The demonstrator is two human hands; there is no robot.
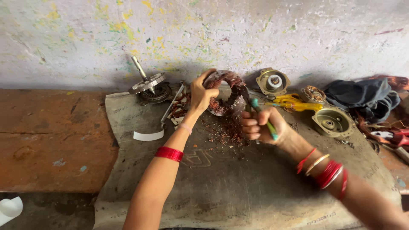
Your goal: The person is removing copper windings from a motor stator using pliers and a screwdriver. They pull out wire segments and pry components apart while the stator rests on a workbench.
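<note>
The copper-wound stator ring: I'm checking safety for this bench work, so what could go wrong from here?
The left hand grips the stator ring close to where the right hand works the green-handled tool; a slip could catch the fingers. Cut copper scraps litter the mat and could prick bare skin.

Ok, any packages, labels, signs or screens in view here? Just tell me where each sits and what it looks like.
No packages, signs or screens.
Printed sack cloth: spread flat under both hands, grey-brown, with faded dark lettering along its edges and middle.
White strip: on the cloth's left edge, a short curved band, plain white, possibly a blank label.
</note>
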